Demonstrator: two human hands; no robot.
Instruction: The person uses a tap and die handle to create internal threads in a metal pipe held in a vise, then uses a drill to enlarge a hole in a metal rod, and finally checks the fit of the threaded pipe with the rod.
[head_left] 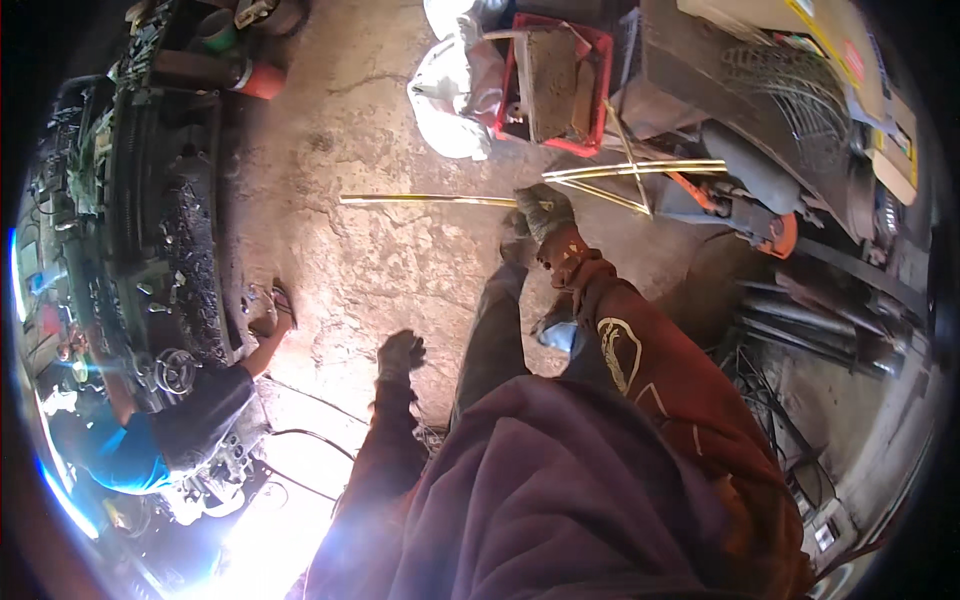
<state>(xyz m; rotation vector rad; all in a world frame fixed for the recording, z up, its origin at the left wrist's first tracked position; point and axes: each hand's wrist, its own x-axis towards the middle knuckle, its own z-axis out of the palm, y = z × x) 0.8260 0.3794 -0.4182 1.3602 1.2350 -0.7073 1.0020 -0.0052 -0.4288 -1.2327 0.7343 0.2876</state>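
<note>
My right hand (550,213), in a worn grey glove, is closed at the right end of a long, thin brass-coloured metal bar (430,199). The bar stretches out leftward above the concrete floor. Just beyond that hand, several similar bars form a narrow angled frame (640,170); whether the hand also touches it I cannot tell. My left hand (400,356), gloved too, hangs low over the floor with its fingers curled and nothing visible in them. It is apart from the bar.
A red crate (606,90) with scrap pieces stands ahead beside a white sack (445,100). Orange-and-grey equipment (775,236) and dark pipes (810,325) lie on the right. At left, a person in a blue cap (125,450) works by dark machinery (185,230). Cables (310,435) cross the floor.
</note>
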